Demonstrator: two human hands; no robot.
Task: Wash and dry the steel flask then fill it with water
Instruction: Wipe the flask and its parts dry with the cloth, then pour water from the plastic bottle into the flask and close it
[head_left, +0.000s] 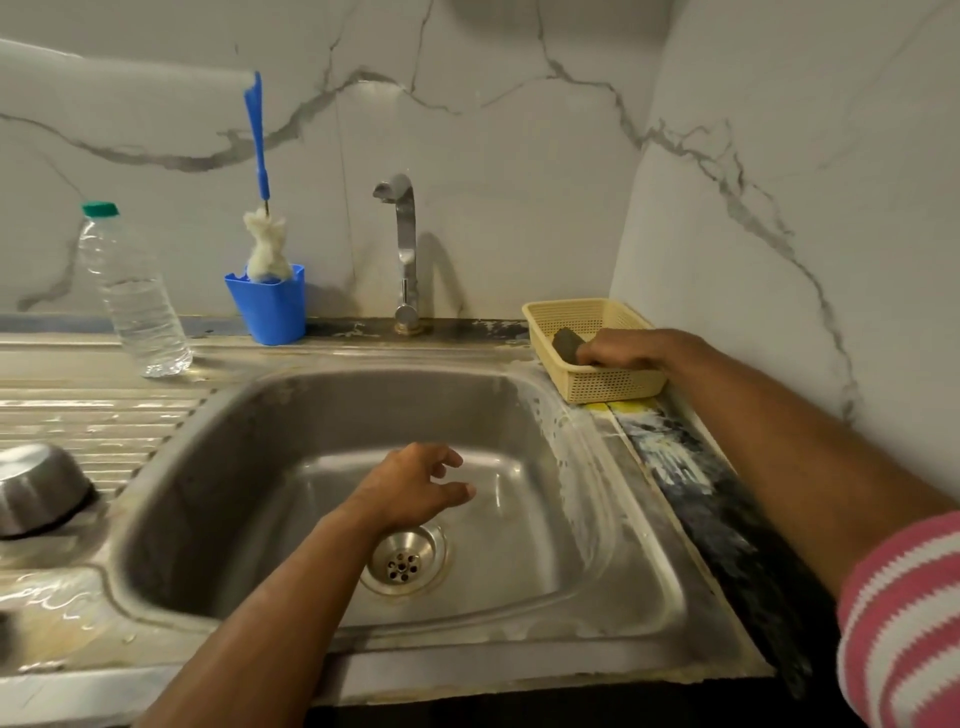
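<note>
A steel object with a rounded end, perhaps the flask, lies on the draining board at the left edge, only partly in view. My left hand hovers over the steel sink basin with fingers loosely spread, holding nothing. My right hand reaches into a cream plastic basket at the sink's back right corner and its fingers curl round a dark grey scrub sponge. The steel tap stands behind the sink; no water runs from it.
A blue cup holding a blue-handled bottle brush stands left of the tap. A clear plastic water bottle with a green cap leans on the back left. The drain sits mid-basin. Marble walls close in behind and right.
</note>
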